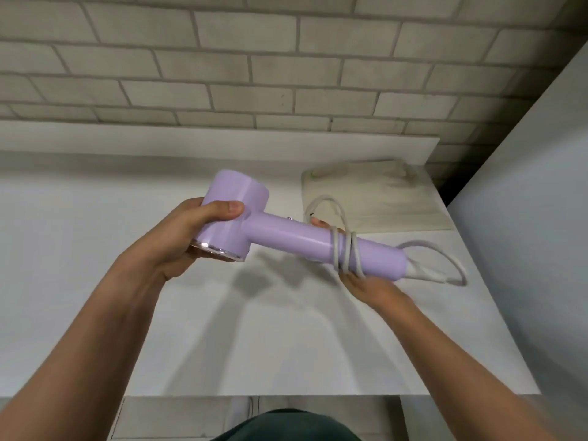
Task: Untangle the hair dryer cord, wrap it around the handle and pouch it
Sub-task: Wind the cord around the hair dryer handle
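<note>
The hair dryer (245, 189) hung just before the pouch (397, 198). Left hand (178, 237) curled round its smooth, rigid head. Right hand (372, 288) wrapped the handle (296, 237), apparently pinning 2 turns of cord (351, 246). The cord looked limp and springy, so it probably needed pinning.

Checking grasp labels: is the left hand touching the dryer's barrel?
Touching. Head view shows the left hand curled round the barrel of the hair dryer, with no gap.
</note>
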Demonstrator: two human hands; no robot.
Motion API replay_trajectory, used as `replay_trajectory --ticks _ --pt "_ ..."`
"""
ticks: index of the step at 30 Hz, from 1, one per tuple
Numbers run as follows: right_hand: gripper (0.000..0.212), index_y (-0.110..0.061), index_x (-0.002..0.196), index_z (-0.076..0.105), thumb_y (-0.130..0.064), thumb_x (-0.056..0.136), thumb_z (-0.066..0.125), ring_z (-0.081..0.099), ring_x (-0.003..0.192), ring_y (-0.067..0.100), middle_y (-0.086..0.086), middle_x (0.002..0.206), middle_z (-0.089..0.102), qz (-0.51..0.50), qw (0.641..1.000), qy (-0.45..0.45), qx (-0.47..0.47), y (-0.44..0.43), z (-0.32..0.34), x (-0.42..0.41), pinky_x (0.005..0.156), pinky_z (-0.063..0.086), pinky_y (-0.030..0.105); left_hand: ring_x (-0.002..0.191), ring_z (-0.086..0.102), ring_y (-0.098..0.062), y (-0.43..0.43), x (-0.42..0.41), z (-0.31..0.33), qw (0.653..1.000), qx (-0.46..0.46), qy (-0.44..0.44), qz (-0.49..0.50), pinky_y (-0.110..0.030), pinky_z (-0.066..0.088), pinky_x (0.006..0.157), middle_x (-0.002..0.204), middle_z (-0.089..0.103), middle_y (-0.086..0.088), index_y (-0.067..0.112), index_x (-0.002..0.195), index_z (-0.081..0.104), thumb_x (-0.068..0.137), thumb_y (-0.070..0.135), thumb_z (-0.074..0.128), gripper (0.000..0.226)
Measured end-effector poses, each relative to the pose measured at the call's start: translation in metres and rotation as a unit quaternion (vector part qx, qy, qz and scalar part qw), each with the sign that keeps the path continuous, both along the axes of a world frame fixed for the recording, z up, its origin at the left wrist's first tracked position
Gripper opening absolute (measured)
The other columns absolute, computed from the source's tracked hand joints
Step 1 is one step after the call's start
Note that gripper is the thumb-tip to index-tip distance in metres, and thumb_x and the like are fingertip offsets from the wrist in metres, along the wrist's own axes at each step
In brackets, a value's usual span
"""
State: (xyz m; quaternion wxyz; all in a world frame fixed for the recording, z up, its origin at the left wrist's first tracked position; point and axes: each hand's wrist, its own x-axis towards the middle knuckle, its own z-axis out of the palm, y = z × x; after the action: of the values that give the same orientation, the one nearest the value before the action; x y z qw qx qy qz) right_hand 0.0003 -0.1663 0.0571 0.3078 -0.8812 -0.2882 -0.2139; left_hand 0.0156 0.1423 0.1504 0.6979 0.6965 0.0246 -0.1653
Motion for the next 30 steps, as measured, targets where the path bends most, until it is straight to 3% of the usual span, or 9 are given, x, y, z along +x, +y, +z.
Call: replay_trajectory --ticks 2,5,9,12,15,17,20,23,30 --pt "0.023 -0.024 0.125 0.057 -0.015 0.111 0.04 0.059 0.09 0.006 -0.012 0.108 0.061 -0.026 0.991 0.129 0.0 0.007 -0.007 0.002 0.081 0.047 0.028 0.082 0.071 -0.032 -0.001 0.004 0.002 0.999 -0.004 -0.006 0.047 -0.038 0.059 0.068 0.097 0.075 -0.018 0.004 0.11 0.073 0.04 0.058 0.094 0.092" --pt "0.047 -0.033 0.158 0.034 -0.025 0.112 0.038 0.057 0.078 0.004 -0.014 0.085 0.054 0.054 0.952 0.301 0.018 0.019 0.01 -0.009 0.079 0.047 0.019 0.078 0.071 -0.026 0.0 0.015 0.004 0.993 0.002 -0.034 0.116 -0.034 0.057 0.063 0.091 0.076 -0.009 0.007 0.111 0.072 0.055 0.053 0.086 0.073" --pt "0.037 -0.037 0.146 0.044 -0.027 0.111 0.045 0.065 0.068 0.02 0.005 0.082 0.062 0.113 0.905 0.405 0.069 0.019 0.044 -0.023 0.08 0.062 0.037 0.077 0.072 -0.022 0.0 0.033 0.001 0.977 0.007 -0.062 0.204 -0.035 0.057 0.066 0.091 0.076 -0.004 0.01 0.112 0.071 0.061 0.05 0.083 0.066" --pt "0.026 -0.038 0.134 0.055 -0.032 0.11 0.048 0.057 0.064 0.008 -0.002 0.075 0.058 0.115 0.888 0.444 0.039 0.013 0.076 -0.029 0.067 0.059 0.031 0.083 0.074 -0.021 0.006 0.047 -0.006 0.961 0.045 -0.086 0.259 -0.036 0.058 0.069 0.095 0.077 -0.001 0.013 0.112 0.071 0.062 0.049 0.086 0.063" --pt "0.023 -0.042 0.128 0.059 -0.043 0.108 0.046 0.057 0.076 -0.001 -0.024 0.078 0.06 0.069 0.927 0.364 -0.061 -0.002 0.112 -0.031 0.072 0.046 0.016 0.085 0.072 -0.018 0.009 0.053 -0.011 0.959 0.096 -0.107 0.244 -0.033 0.057 0.068 0.096 0.075 0.001 0.016 0.111 0.071 0.064 0.049 0.085 0.058" --pt "0.027 -0.036 0.125 0.059 -0.047 0.108 0.042 0.061 0.092 -0.003 -0.033 0.097 0.065 0.028 0.951 0.286 -0.118 -0.01 0.134 -0.029 0.08 0.047 0.017 0.081 0.07 -0.013 0.007 0.053 -0.012 0.957 0.132 -0.13 0.221 -0.021 0.051 0.058 0.094 0.074 0.004 0.016 0.109 0.071 0.066 0.049 0.084 0.056" --pt "0.039 -0.031 0.114 0.06 -0.053 0.106 0.028 0.065 0.088 0.021 -0.011 0.098 0.068 -0.071 0.974 0.096 -0.194 -0.015 0.151 -0.014 0.073 0.053 0.043 0.081 0.069 -0.008 0.002 0.051 -0.012 0.961 0.161 -0.151 0.168 -0.01 0.046 0.05 0.096 0.073 0.006 0.018 0.109 0.069 0.076 0.041 0.087 0.045" --pt "0.039 -0.027 0.111 0.068 -0.05 0.105 0.037 0.068 0.081 0.03 -0.004 0.096 0.067 -0.153 0.959 -0.08 -0.226 -0.02 0.159 0.006 0.055 0.052 0.039 0.076 0.069 -0.001 0.001 0.047 -0.005 0.963 0.178 -0.172 0.105 -0.012 0.048 0.054 0.094 0.074 0.01 0.024 0.107 0.068 0.07 0.048 0.083 0.047" --pt "0.042 -0.025 0.113 0.074 -0.053 0.102 0.045 0.06 0.07 0.026 0.002 0.086 0.056 -0.155 0.961 -0.1 -0.205 -0.018 0.139 0.037 0.048 0.047 0.033 0.082 0.072 -0.01 0.009 0.037 0.011 0.965 0.172 -0.196 -0.027 -0.022 0.054 0.061 0.094 0.076 0.008 0.027 0.104 0.069 0.063 0.051 0.082 0.049"
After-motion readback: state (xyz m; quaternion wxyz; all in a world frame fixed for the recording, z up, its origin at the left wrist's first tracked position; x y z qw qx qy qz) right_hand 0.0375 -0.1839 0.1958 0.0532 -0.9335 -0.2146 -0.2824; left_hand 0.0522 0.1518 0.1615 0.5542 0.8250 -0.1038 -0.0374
